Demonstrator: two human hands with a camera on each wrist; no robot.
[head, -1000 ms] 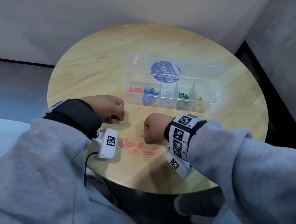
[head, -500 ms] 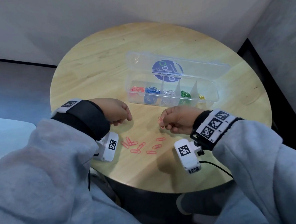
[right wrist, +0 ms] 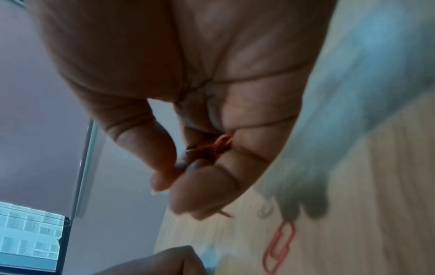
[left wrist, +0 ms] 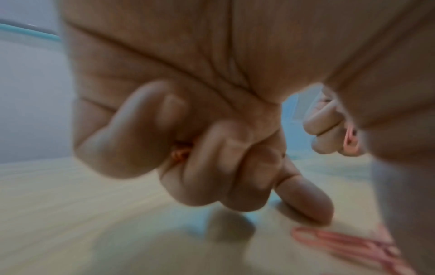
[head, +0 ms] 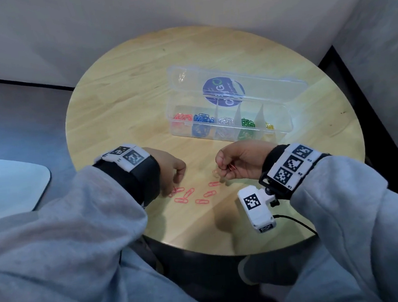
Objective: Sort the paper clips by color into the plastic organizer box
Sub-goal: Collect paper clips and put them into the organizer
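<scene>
Several loose red paper clips (head: 191, 195) lie on the round wooden table (head: 131, 103), near its front edge. My left hand (head: 175, 185) reaches down onto their left end. Its curled fingers (left wrist: 219, 167) hold red clips (left wrist: 179, 152), and its index finger touches the table beside a loose clip (left wrist: 334, 240). My right hand (head: 223, 170) hovers just right of the pile, turned palm-side up, and holds a few red clips (right wrist: 212, 147) against its palm. The clear organizer box (head: 285, 119) stands open behind the hands, with red, blue, silver, green and yellow clips in separate compartments.
The box lid (head: 212, 84) with a blue round sticker lies open toward the far side. A white camera unit (head: 256, 208) with a black cable hangs under my right wrist over the table's front edge. Walls close in behind and to the right.
My right hand lifted off the loose clips, swung right and turned palm up with clips in it. My left hand dropped toward me onto the left end of the pile.
</scene>
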